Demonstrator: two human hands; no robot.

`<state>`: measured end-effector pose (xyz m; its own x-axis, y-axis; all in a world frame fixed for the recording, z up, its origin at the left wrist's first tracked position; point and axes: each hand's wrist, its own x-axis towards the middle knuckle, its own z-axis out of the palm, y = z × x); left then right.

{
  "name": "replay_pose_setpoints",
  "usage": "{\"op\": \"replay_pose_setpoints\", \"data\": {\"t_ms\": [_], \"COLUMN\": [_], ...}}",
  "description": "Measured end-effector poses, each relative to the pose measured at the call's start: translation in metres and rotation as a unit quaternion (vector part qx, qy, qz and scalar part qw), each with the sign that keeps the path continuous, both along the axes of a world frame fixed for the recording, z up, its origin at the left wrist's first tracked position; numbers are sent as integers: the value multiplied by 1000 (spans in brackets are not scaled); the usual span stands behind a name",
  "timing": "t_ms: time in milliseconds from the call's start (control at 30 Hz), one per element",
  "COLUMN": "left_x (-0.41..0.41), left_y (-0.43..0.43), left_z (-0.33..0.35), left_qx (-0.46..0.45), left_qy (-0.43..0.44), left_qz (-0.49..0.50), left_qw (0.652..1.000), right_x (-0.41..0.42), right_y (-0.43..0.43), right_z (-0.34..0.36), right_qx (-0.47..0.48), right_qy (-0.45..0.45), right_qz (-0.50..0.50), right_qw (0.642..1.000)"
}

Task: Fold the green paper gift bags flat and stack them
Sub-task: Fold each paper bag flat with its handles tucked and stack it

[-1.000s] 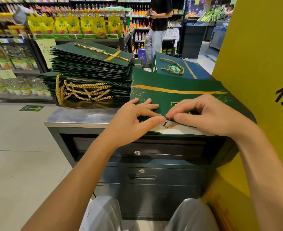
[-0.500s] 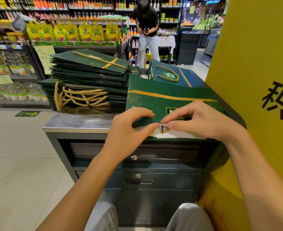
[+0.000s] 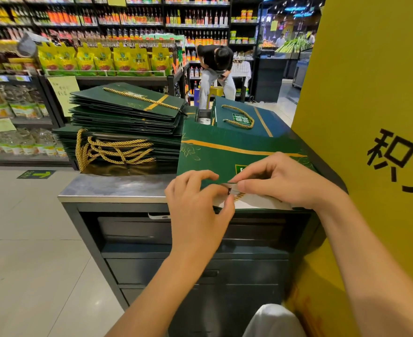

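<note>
1. The left hand (image 3: 195, 203) has slid nearer since half a second ago. Its thumb, which then reached right to meet the other hand, now lies lower, below the dark tip of the gold cord (image 3: 239, 196).
2. The left fingers are curled, and the thumb and fingers close on that cord end.
3. The right hand (image 3: 283, 181) has hardly moved. Its thumb and forefinger are pressed together on the near edge of the green gift bag (image 3: 224, 155), just beside the cord.
4. The bag lies flat on the near right of the steel counter top (image 3: 113, 188), its near edge overhanging the drawers (image 3: 249, 229), as before.
5. The stack of folded bags (image 3: 127, 117) stands unchanged to the left, and a second bag (image 3: 271, 122) lies beyond.
6. The person in the aisle (image 3: 215, 66), upright earlier, now bends forward.
7. Exactly where the left fingers meet the cord is hidden by the hand itself.
8. The rest of the cord runs out of sight under the right hand, which also covers part of the bag's label.
9. The yellow panel (image 3: 361, 93) on the right is cut off by the frame, so its black characters show only in part.
</note>
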<state>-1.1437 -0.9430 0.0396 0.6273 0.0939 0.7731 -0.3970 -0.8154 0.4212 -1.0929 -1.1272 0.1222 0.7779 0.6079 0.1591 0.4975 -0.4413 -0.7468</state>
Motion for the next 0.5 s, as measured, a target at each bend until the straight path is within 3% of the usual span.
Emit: {"op": "replay_pose_setpoints", "data": {"t_ms": [233,500], "left_x": [0,-18], "left_y": [1,21], "left_z": [4,11], "left_qx": [-5,-7], "left_qy": [14,84], "left_qz": [-11,-124], "left_qw": [1000,989], "right_x": [3,3], "right_y": [0,0], "right_z": [-4,-5], "right_qx": [1,-5], "right_qy": [-7,-8], "right_qz": [-8,-11], "right_qw": [1000,1000]}}
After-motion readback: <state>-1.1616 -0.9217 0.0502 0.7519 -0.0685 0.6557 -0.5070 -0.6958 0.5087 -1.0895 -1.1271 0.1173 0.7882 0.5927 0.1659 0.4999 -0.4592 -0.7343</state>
